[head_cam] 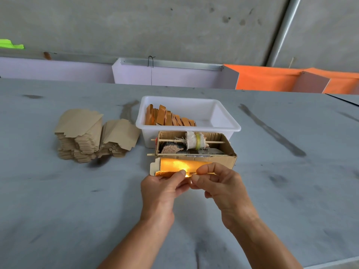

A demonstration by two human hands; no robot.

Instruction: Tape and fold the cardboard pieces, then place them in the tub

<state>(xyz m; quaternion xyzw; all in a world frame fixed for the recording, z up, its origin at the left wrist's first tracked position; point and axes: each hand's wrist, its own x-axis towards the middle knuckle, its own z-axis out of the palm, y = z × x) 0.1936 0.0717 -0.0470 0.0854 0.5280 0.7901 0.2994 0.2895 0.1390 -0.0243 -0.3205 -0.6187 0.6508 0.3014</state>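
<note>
Small packaging workshop: bare concrete wall (pixel 174 26), stained worktable (pixel 58 191), stacked cardboard blanks (pixel 93 136).

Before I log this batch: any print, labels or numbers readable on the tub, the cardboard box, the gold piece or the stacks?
None: no text shows on the white tub, cardboard box, gold piece, held by left hand and right hand, or brown stacks.

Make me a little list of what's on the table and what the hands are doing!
left hand: pinches the gold cardboard piece
right hand: pinches the same piece
tub: white, holds a row of folded gold pieces
cardboard box: open, with a tape roll on a stick
flat cardboard stacks: left of the tub
table: grey
</note>
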